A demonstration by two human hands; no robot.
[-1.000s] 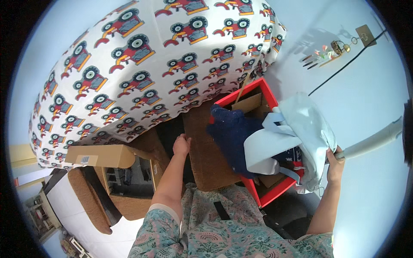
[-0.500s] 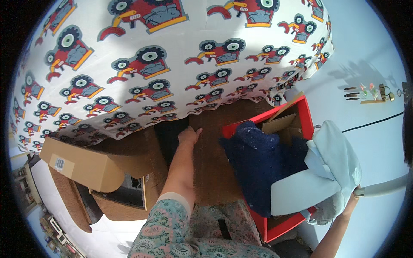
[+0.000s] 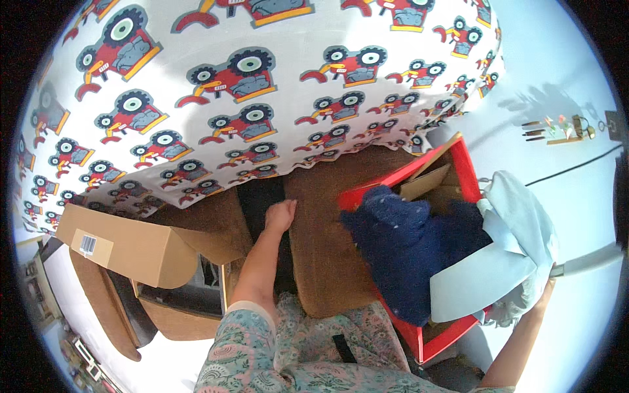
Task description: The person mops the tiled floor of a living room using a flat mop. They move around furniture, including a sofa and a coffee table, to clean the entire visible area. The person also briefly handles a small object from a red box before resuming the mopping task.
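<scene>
My left hand (image 3: 282,215) is closed at the left edge of a brown sofa cushion (image 3: 331,249), beside the dark gap (image 3: 261,200) between two brown cushions. Its fingertips are partly hidden. On the right cushion rests a tilted red box (image 3: 466,173) with a brown inside. A fluffy navy blue cloth (image 3: 400,255) spills over the box's left side. Folded light blue cloth (image 3: 481,281) hangs over its right side. My right hand (image 3: 548,288) reaches up at the outer side of that cloth, its fingers hidden behind it.
A brown cardboard box (image 3: 121,245) lies on the left part of the sofa, near an open-topped container (image 3: 180,298). White fabric printed with red tractors (image 3: 226,75) hangs behind the sofa. At the right, a pale blue wall (image 3: 557,65) carries a small rack (image 3: 569,134).
My left hand has drawn slightly back toward me along the cushion edge, its thumb now less spread. More of the dark gap shows. The view has shifted a little.
</scene>
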